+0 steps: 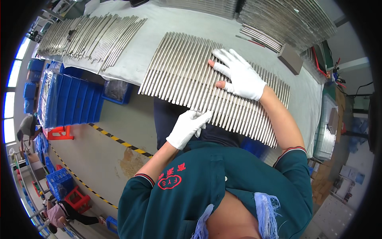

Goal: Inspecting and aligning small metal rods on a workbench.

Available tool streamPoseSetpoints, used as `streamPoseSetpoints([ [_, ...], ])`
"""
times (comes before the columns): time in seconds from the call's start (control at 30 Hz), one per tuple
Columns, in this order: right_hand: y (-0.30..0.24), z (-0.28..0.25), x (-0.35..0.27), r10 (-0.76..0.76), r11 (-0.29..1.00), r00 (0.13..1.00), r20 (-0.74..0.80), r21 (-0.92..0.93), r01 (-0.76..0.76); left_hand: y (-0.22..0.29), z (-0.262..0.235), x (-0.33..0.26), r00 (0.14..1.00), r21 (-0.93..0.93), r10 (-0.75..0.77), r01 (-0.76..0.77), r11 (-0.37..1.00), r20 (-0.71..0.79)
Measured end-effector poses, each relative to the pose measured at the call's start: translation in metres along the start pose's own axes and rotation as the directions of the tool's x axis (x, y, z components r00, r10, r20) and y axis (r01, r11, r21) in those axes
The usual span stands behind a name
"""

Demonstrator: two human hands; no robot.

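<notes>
A wide row of slim silver metal rods [175, 65] lies side by side on the white-covered table, with their near ends over its front edge. My right hand [242, 77], in a white glove with two bare fingertips, rests flat on the middle of the row, fingers spread. At the near ends, my left hand [187, 129], also in a white glove, has its thumb and fingers closed around a rod's end. The fingers partly hide that end, and whether more than one rod is pinched does not show.
More loose rods [107, 38] lie on the table's left. Wrapped rod stacks [286, 18] stand at the back right, near a grey-brown block [290, 59]. Blue crates [77, 99] stand on the floor at left, beside a red stool [60, 133]. Other people are farther left.
</notes>
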State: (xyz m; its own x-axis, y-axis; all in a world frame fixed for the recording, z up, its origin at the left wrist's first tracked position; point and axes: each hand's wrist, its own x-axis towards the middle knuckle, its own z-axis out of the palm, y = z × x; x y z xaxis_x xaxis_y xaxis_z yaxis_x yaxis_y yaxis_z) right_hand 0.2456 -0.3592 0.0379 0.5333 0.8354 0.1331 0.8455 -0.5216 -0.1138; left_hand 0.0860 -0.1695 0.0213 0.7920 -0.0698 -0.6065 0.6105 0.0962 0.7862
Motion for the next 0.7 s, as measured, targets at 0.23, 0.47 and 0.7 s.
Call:
streamPoseSetpoints([
  [0.23,-0.001,-0.002,0.001,-0.001,1.0,1.0,0.003,-0.002,0.001,-0.002,-0.003,0.005,1.0,-0.192,0.023,-0.02,0.981,0.012],
  [0.47,0.0,-0.002,0.001,-0.001,1.0,1.0,-0.004,0.009,0.001,-0.001,0.001,-0.004,0.999,-0.165,0.008,-0.015,0.986,-0.045],
  [0.7,0.001,-0.002,0.001,-0.002,1.0,1.0,-0.006,0.0,0.002,-0.001,-0.003,0.009,0.998,-0.198,0.048,-0.057,0.978,-0.048],
])
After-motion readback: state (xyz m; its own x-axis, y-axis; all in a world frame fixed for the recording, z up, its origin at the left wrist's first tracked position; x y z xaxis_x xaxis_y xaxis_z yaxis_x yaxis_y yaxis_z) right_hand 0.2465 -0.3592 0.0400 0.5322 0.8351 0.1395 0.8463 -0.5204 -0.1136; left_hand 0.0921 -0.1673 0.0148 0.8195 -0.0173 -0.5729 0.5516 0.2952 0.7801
